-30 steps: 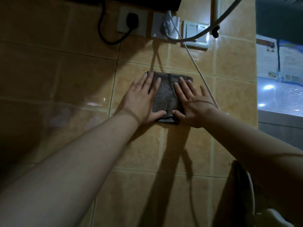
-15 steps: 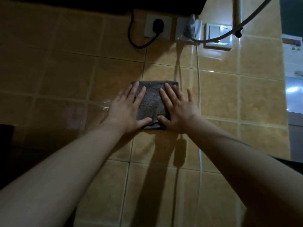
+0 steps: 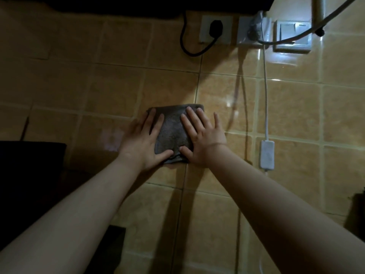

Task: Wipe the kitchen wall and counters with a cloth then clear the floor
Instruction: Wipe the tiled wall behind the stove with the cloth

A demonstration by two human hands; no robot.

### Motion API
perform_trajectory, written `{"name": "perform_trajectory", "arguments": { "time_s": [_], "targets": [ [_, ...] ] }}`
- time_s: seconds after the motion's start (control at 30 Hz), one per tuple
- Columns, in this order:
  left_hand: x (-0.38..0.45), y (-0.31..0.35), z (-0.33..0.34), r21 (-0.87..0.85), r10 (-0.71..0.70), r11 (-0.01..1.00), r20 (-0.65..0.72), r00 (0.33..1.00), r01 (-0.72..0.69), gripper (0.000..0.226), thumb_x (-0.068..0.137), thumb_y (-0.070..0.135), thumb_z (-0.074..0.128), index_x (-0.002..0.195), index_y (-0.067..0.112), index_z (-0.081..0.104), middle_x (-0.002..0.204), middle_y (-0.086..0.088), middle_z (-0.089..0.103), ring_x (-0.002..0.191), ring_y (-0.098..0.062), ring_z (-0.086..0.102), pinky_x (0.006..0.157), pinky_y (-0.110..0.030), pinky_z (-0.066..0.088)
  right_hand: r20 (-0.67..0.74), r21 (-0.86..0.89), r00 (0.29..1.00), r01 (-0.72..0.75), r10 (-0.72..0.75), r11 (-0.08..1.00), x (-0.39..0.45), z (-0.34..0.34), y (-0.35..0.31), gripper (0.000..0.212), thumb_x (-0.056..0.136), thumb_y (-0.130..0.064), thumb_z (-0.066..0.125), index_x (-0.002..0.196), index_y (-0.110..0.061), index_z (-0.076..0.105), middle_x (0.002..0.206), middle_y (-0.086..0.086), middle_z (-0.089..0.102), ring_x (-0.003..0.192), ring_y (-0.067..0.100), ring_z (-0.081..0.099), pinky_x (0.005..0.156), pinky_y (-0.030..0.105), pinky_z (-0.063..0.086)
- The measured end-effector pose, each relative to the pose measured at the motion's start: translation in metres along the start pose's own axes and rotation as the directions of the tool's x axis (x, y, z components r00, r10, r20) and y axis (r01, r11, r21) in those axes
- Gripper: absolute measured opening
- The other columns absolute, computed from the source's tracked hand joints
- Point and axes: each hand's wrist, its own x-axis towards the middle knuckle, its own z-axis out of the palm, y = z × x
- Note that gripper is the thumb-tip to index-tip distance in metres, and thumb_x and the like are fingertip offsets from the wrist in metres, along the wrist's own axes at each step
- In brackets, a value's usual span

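Your cloth has slid leftward and down along the tiled wall over the last second: a second ago it sat just beside the thin white cable, and now a clear stretch of tile lies between them, with the cable's inline switch box well off to the right of your right hand. That suggests you are partway through a sideways pass on the wall, so the wall-wiping step is in hand and the counters and floor are, by my judgement, not yet reached. Your left hand lies flat with fingers spread wide on the cloth's left edge, partly on bare tile; your right hand is likewise flat and spread, pressing the cloth's right half, thumbs nearly meeting at its lower edge. Neither hand grips; both pin the folded grey cloth against the tile. Above, a black plug sits in a socket, so keep the damp cloth below that row. No containers show here; the dark shapes at the lower left are too dim to identify.
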Motion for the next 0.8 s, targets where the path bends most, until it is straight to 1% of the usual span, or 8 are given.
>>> {"name": "perform_trajectory", "arguments": {
  "time_s": [0.07,0.2,0.27,0.4,0.47,0.57,0.7,0.8],
  "targets": [
    [-0.011,-0.003,0.003,0.01,-0.025,1.0,0.004,1.0,0.025,0.1,0.08,0.073,0.033,0.147,0.021,-0.019,0.156,-0.006,-0.022,0.145,-0.023,-0.012,0.117,-0.04,0.001,-0.002,0.015,1.0,0.024,-0.024,1.0,-0.002,0.001,-0.009,0.085,0.09,-0.065,0.02,0.145,-0.019,-0.026,0.153,0.003,-0.031,0.143,0.025,-0.022,0.113,0.056,-0.008],
    [-0.028,-0.003,0.003,0.025,-0.075,0.997,0.108,0.991,0.073,0.099,0.081,0.074,0.031,0.145,0.022,-0.024,0.154,-0.004,-0.027,0.145,-0.024,-0.01,0.116,-0.04,0.011,-0.01,0.035,0.999,0.05,-0.049,0.998,-0.01,0.007,-0.022,0.084,0.091,-0.065,0.02,0.145,-0.019,-0.025,0.154,0.003,-0.03,0.144,0.025,-0.022,0.113,0.057,-0.008],
    [-0.034,-0.002,0.005,0.036,-0.086,0.996,0.12,0.989,0.082,0.099,0.081,0.074,0.031,0.145,0.022,-0.024,0.154,-0.005,-0.027,0.145,-0.025,-0.007,0.116,-0.04,0.012,-0.014,0.043,0.998,0.057,-0.057,0.997,-0.014,0.01,-0.027,0.084,0.091,-0.065,0.019,0.145,-0.019,-0.025,0.154,0.002,-0.029,0.144,0.024,-0.021,0.113,0.057,-0.009],
    [-0.044,0.0,0.01,0.097,-0.092,0.992,0.123,0.988,0.08,0.099,0.081,0.075,0.026,0.144,0.018,-0.026,0.155,-0.009,-0.025,0.145,-0.027,-0.009,0.118,-0.04,0.008,-0.03,0.068,0.998,0.06,-0.058,0.996,-0.023,0.015,-0.033,0.084,0.09,-0.065,0.02,0.145,-0.02,-0.025,0.154,0.002,-0.029,0.144,0.024,-0.021,0.112,0.057,-0.009],
    [-0.05,0.001,0.011,0.109,-0.089,0.991,0.129,0.988,0.075,0.1,0.082,0.076,0.025,0.144,0.017,-0.027,0.154,-0.01,-0.026,0.145,-0.027,-0.011,0.118,-0.04,0.008,-0.026,0.073,0.998,0.063,-0.061,0.995,-0.028,0.016,-0.036,0.084,0.09,-0.065,0.02,0.145,-0.02,-0.025,0.154,0.002,-0.029,0.144,0.024,-0.021,0.112,0.056,-0.009],
    [-0.061,0.002,0.016,0.083,-0.096,0.993,0.141,0.985,0.085,0.1,0.082,0.076,0.024,0.142,0.017,-0.03,0.153,-0.009,-0.029,0.145,-0.027,-0.014,0.118,-0.039,0.008,-0.012,0.09,0.998,0.067,-0.066,0.994,-0.036,0.019,-0.042,0.084,0.091,-0.064,0.021,0.145,-0.02,-0.025,0.154,0.002,-0.03,0.144,0.024,-0.021,0.113,0.056,-0.008],
    [-0.075,0.005,0.022,0.064,-0.091,0.994,0.125,0.988,0.084,0.099,0.083,0.074,0.024,0.134,0.016,-0.037,0.151,-0.012,-0.032,0.143,-0.027,-0.02,0.119,-0.039,-0.003,0.009,0.089,0.996,0.083,-0.084,0.993,-0.047,0.023,-0.048,0.084,0.091,-0.064,0.022,0.145,-0.02,-0.026,0.154,0.003,-0.03,0.144,0.025,-0.022,0.113,0.056,-0.008],
    [-0.081,0.01,0.022,0.031,-0.077,0.997,0.143,0.987,0.074,0.1,0.082,0.075,0.026,0.132,0.017,-0.038,0.143,-0.01,-0.041,0.143,-0.027,-0.021,0.117,-0.037,-0.003,0.035,0.068,0.994,0.097,-0.1,0.993,-0.056,0.028,-0.045,0.083,0.091,-0.064,0.021,0.144,-0.021,-0.026,0.153,0.003,-0.032,0.143,0.025,-0.023,0.112,0.056,-0.009]
  ]
}}
